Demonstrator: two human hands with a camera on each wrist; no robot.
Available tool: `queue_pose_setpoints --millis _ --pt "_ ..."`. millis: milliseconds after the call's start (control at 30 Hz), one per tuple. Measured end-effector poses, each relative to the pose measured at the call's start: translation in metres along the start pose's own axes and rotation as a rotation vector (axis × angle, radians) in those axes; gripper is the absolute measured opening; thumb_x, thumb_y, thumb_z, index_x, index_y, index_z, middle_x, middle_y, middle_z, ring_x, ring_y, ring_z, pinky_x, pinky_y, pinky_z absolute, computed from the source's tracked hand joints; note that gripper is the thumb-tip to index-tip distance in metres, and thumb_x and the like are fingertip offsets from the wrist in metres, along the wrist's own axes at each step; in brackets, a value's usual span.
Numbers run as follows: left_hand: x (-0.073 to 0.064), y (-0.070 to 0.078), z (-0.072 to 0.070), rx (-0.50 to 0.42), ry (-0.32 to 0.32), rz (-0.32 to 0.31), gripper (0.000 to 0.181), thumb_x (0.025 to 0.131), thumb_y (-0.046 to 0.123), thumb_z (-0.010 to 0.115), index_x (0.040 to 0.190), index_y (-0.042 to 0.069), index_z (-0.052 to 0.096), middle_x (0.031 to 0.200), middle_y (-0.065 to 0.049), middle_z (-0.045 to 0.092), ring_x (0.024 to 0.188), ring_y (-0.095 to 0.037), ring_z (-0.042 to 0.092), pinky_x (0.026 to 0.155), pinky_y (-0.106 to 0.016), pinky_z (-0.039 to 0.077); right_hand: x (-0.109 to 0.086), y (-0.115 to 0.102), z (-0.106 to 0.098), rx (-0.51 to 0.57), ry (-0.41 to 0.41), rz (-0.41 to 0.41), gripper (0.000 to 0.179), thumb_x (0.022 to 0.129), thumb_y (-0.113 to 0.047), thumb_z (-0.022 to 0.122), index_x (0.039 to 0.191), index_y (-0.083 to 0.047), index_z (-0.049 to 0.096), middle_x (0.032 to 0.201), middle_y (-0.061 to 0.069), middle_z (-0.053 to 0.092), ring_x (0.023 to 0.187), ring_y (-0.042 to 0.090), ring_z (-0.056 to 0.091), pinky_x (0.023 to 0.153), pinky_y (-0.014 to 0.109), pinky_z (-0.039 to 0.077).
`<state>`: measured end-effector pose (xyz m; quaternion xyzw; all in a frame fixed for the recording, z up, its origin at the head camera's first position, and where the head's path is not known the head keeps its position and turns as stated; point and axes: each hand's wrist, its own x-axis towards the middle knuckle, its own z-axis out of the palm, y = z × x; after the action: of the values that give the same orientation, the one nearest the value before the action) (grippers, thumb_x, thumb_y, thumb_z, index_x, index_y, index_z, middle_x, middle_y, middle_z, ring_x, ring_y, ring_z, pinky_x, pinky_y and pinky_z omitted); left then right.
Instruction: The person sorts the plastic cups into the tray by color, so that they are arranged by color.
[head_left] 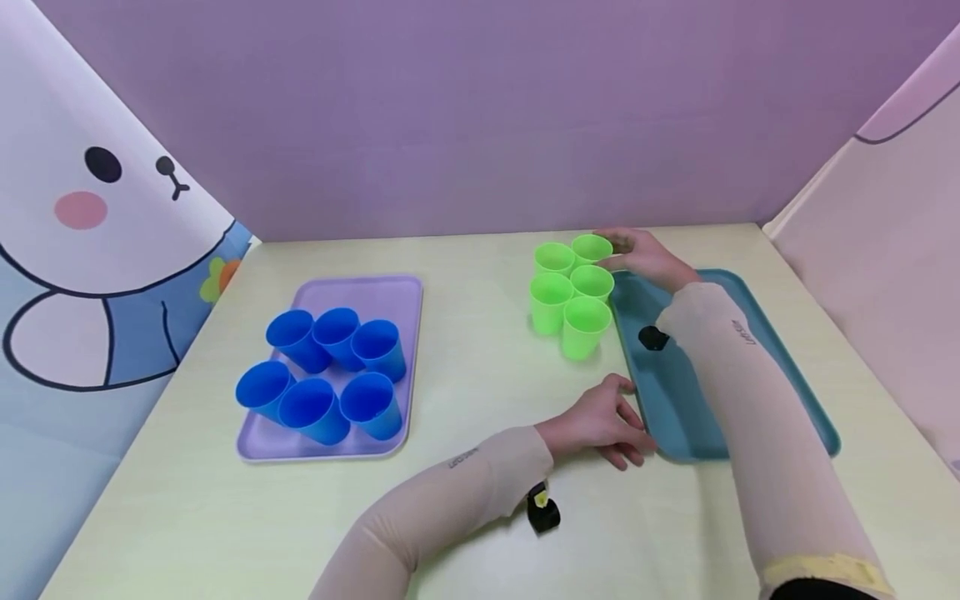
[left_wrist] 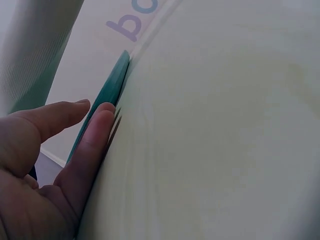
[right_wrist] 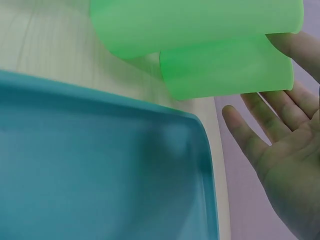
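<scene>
On the table beside the teal tray (head_left: 678, 396), several light green cups (head_left: 583, 327) stand upright in a tight cluster. My right hand (head_left: 651, 257) is at the farthest right cup (head_left: 592, 250), thumb on the near side and fingers reaching behind it. In the right wrist view, the right hand (right_wrist: 292, 150) has loosely spread fingers, some partly hidden by that green cup (right_wrist: 227, 70). Along the tray's near left edge lies my left hand (head_left: 600, 421), its fingers touching the rim. The left wrist view shows that hand (left_wrist: 55, 165) against the tray edge (left_wrist: 112, 85).
To the left, a lilac tray (head_left: 251, 448) carries several blue cups (head_left: 313, 412), some tilted outward. A purple wall (head_left: 480, 125) rises behind the table. Cartoon-printed panels (head_left: 90, 275) flank it on the left and right. A small black device (head_left: 543, 508) hangs from the left wrist.
</scene>
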<state>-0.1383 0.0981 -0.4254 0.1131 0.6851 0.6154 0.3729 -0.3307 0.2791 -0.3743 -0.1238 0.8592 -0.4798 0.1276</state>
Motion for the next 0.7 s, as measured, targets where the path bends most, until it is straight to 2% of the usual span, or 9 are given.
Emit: queue_pose_setpoints --millis 333,600,700 --pt "0.0001 0.0025 0.0001 0.016 0.006 0.008 0.068 0.082 -0.001 0.079 0.135 0.008 0.037 0.083 -0.006 0.067 0.054 -0.021 0.068 0.046 -0.034 0.057 0.002 0.0008 -0.0006 0.022 0.02 0.027 0.07 0.095 -0.018 0.07 0.155 -0.01 0.034 0.151 0.014 0.042 0.138 0.031 0.039 0.111 0.05 0.036" --pt "-0.0019 0.0007 0.0003 0.012 0.032 0.029 0.082 0.082 -0.001 0.08 0.145 0.012 0.03 0.083 -0.007 0.065 0.053 -0.021 0.067 0.042 -0.033 0.055 -0.0003 -0.0033 0.0014 0.021 0.075 0.02 0.069 0.092 -0.021 0.074 0.152 -0.01 0.04 0.145 0.012 0.049 0.131 0.027 0.047 0.108 0.048 0.04" --pt "-0.0021 -0.0001 0.0001 0.005 0.035 0.039 0.082 0.081 -0.002 0.08 0.144 0.016 0.032 0.084 -0.006 0.064 0.053 -0.02 0.067 0.042 -0.032 0.055 -0.0005 -0.004 0.001 0.026 0.094 0.023 0.071 0.09 -0.024 0.076 0.15 -0.01 0.041 0.145 0.011 0.05 0.131 0.026 0.047 0.108 0.047 0.04"
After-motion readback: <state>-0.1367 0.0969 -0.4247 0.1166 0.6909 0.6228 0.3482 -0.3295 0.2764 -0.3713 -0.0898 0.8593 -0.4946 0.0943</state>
